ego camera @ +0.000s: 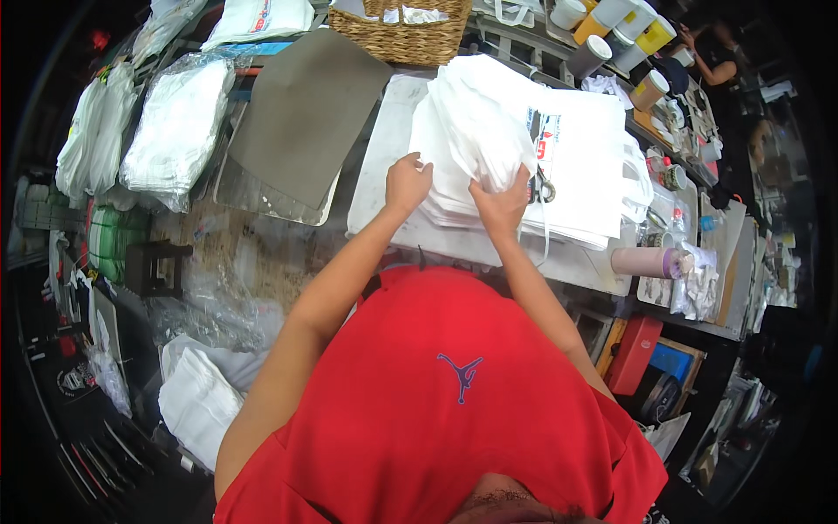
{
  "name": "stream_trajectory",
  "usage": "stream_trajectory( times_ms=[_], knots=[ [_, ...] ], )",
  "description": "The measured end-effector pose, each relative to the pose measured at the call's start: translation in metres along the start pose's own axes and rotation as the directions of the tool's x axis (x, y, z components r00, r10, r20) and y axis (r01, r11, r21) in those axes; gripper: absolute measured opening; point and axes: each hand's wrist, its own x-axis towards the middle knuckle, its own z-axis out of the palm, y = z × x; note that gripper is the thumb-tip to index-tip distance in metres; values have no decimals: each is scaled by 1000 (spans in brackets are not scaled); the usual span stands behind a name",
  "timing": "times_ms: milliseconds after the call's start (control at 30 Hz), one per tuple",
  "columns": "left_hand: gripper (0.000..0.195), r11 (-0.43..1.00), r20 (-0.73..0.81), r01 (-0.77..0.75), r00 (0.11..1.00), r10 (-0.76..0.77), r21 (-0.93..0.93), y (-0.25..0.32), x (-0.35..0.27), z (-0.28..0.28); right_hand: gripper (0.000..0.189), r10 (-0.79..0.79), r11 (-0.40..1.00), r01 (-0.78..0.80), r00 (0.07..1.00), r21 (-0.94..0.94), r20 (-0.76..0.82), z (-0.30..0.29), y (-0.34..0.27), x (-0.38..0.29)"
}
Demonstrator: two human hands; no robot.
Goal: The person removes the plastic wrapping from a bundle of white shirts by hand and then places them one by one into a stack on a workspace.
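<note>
A thick stack of white fabric-like bags (pixel 582 177) with red and blue print lies on the white board before me. My right hand (pixel 503 204) grips the gathered lower end of a folded bunch of white bags (pixel 481 118) on top of the stack. Close to the stack's left edge, my left hand (pixel 409 183) is loosely curled, thumb and index finger apart, with nothing visible between them. Just right of my right hand lies what looks like a pair of scissors (pixel 546 190), partly hidden. A thin white strap (pixel 546 229) hangs down nearby.
The white board (pixel 380 164) tops the worktable. Left of it lie a grey sheet (pixel 308 118) and plastic-wrapped white bags (pixel 180 124). A wicker basket (pixel 399 39) stands behind. To the right are a pink bottle (pixel 645 262) and several tubs (pixel 589 56). Another person (pixel 717 56) is at far right.
</note>
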Motion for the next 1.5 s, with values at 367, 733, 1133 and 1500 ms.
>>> stream_trajectory(
  times_ms=[367,733,1133,1500],
  knots=[
    [9,708,576,457,813,-87,-538,41,54,-3,80,-334,908,363,928,-210,163,-51,-38,-15],
    [13,990,505,-121,852,138,-65,43,71,-5,57,-235,966,248,733,71,638,53,-9,-25],
    [29,998,214,59,975,-57,-6,-67,57,-3,66,111,992,-60,828,-109,550,78,-18,-7],
    [22,904,306,323,922,-235,-278,-37,46,-4,80,27,987,59,851,-147,524,64,-24,-14]
  ],
)
